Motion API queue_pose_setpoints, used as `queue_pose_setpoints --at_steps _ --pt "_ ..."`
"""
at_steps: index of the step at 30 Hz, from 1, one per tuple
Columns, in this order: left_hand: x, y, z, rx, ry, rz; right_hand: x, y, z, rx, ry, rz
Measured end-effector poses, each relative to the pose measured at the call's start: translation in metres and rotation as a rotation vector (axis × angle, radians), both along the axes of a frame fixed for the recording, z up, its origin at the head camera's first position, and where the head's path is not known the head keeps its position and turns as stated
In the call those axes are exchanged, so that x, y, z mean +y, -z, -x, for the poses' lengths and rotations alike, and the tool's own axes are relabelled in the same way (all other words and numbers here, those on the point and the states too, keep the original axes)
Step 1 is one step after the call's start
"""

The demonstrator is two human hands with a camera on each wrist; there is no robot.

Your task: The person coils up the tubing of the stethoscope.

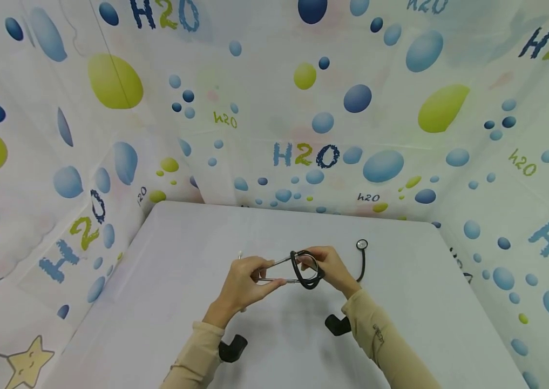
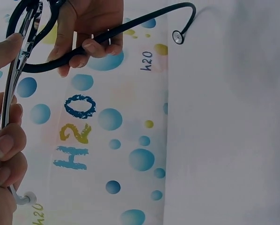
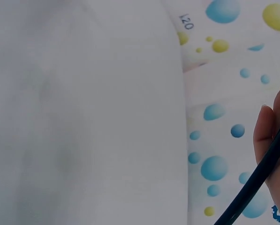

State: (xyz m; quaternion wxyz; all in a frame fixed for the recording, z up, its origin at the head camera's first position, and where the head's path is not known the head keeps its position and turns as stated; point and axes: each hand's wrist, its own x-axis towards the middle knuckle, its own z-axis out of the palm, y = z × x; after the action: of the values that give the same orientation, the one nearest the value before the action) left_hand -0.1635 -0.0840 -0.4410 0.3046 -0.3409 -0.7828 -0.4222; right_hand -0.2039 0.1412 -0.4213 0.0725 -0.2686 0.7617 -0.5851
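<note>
"The left hand (image 1: 247,281), what's it holding?"
"It pinches the metal ear tubes (image 1: 280,262) of a stethoscope (image 1: 309,286)."
"And the right hand (image 1: 331,267)?"
"Fingers curled on the looped black tubing (image 1: 295,268)."
"So where is the stethoscope?"
"Between both hands, above the white table (image 1: 157,324). Its chest piece (image 1: 362,244) is out past the right hand."
"Behind the table?"
"A sheet (image 1: 264,119) printed with bubbles and H2O."

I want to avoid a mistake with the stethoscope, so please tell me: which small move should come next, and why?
Perhaps the right hand, which holds the looped tubing, should draw in the chest piece: it sits out beyond the loop, while the left hand grips the metal tubes.
</note>
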Motion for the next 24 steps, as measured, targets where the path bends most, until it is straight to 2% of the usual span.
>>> queue_pose_setpoints --at_steps 8,15,18,21,24 --pt "-0.001 0.0 0.001 0.029 -0.017 -0.006 0.0 -0.007 -0.003 0.022 0.041 -0.043" --pt "-0.001 0.0 0.003 0.026 -0.006 -0.012 0.005 0.019 0.014 0.178 0.085 0.026" --pt "0.0 0.0 0.003 0.02 0.005 -0.012 0.004 0.022 0.016 0.208 0.111 0.035" --pt "-0.001 0.002 0.003 0.015 0.011 -0.01 0.002 0.021 0.014 0.208 0.13 0.049" --pt "-0.001 0.003 0.002 0.004 0.014 -0.006 -0.001 0.012 0.007 0.197 0.15 0.055"
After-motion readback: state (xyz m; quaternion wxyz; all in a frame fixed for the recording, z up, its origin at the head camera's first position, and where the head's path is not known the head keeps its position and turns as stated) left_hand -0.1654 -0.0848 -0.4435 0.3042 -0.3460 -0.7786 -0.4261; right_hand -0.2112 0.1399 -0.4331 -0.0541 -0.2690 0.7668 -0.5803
